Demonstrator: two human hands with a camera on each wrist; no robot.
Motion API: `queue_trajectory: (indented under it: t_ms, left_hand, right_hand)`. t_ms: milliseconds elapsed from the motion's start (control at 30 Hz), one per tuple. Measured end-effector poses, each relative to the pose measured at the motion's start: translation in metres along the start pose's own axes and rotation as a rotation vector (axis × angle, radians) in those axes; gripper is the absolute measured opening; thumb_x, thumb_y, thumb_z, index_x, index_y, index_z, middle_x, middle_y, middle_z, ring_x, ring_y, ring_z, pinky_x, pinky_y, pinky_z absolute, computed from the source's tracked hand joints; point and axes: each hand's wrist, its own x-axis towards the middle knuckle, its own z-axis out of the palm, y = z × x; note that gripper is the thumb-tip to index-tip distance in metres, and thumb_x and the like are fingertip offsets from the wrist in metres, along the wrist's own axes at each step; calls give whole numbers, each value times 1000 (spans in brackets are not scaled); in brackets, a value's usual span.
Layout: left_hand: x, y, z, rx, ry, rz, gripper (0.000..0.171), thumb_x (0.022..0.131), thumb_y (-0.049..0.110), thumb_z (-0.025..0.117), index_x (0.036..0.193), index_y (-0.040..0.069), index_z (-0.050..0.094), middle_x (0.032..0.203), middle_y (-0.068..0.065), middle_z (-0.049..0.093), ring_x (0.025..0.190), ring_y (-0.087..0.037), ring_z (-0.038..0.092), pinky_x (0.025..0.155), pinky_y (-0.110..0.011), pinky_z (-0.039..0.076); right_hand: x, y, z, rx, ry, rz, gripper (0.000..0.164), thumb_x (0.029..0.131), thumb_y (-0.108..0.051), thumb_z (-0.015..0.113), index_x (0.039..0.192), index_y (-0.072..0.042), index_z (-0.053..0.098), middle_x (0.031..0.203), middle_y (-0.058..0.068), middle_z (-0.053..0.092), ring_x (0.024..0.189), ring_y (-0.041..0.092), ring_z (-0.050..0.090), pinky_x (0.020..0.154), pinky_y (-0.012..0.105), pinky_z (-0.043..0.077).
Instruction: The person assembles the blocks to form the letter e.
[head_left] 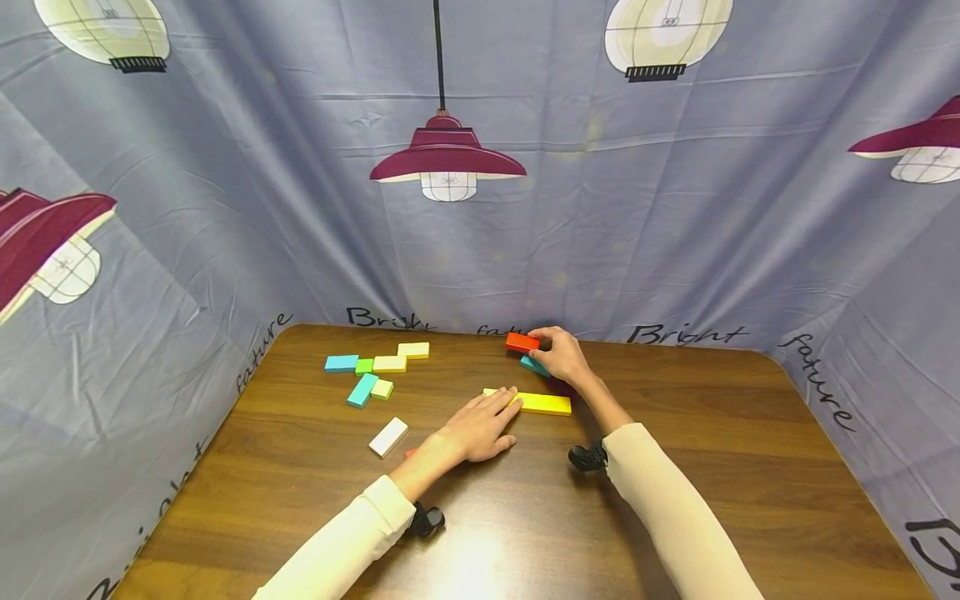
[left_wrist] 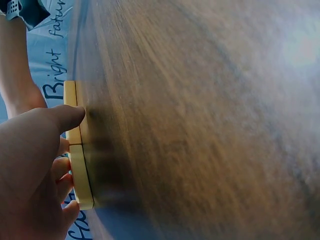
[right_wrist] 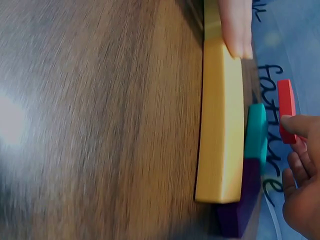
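We see the right hand [head_left: 564, 357] with its grip closed on a red block [head_left: 522, 341], pinched between thumb and fingertips at the far edge of the table [head_left: 675, 467], close to the printed backdrop [head_left: 600, 208]. In the right wrist view the thumb [right_wrist: 300, 125] presses against the red block's [right_wrist: 286, 110] side. Just beside it, nearer to us, lies a teal block [head_left: 534, 364], which in the right wrist view [right_wrist: 256, 131] sits against a dark purple block [right_wrist: 240, 205]; whether the red block touches the teal one we cannot tell.

The left hand [head_left: 483, 425] lies flat and released, its straight fingertips resting on the left end of a long yellow block [head_left: 543, 403] that lies on the table between the two hands. In the left wrist view the thumb [left_wrist: 65, 117] touches this yellow block [left_wrist: 80, 170] along its edge.

Well apart to the left we find a loose cluster: a light blue block [head_left: 341, 362], a green block [head_left: 364, 366], two pale yellow blocks [head_left: 401, 357], a second teal block [head_left: 362, 389] and a small yellow-green block [head_left: 382, 388]. A white block [head_left: 388, 437] lies alone near the left forearm, with a small red piece [head_left: 410, 453] partly hidden behind the wrist.
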Motion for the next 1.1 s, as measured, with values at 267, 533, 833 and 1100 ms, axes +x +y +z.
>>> queue_trajectory:
  t_ms: [267, 533, 833, 1100]
  left_hand:
    - [0, -1, 1, 15, 6, 5, 65, 105, 42, 48, 159, 12, 28, 164, -7, 21, 149, -20, 19, 119, -37, 19]
    - [0, -2, 0, 13, 1, -1, 65, 105, 43, 48, 159, 13, 28, 164, -6, 20, 149, -19, 18, 119, -37, 19]
    - [1, -2, 1, 9, -5, -7, 65, 104, 43, 48, 159, 14, 28, 164, -5, 20, 150, -18, 17, 119, -37, 18]
    - [2, -3, 2, 26, 0, -4, 65, 105, 44, 47, 159, 13, 27, 164, -5, 20, 149, -19, 18, 119, -37, 18]
  right_hand:
    - [6, -7, 15, 6, -13, -16, 39, 93, -11, 71, 131, -4, 65, 137, 20, 54, 124, 38, 51, 102, 52, 43]
    - [12, -14, 26, -39, -39, -40, 38, 93, -11, 71, 130, -4, 65, 137, 20, 54, 129, 40, 46, 108, 54, 34]
    - [13, -15, 32, -76, -56, -22, 36, 93, -11, 72, 129, -6, 67, 139, 19, 54, 132, 39, 42, 112, 52, 30]
    - [14, -14, 35, -144, -41, -44, 37, 91, -13, 74, 127, -6, 68, 136, 18, 57, 125, 38, 47, 109, 50, 34]
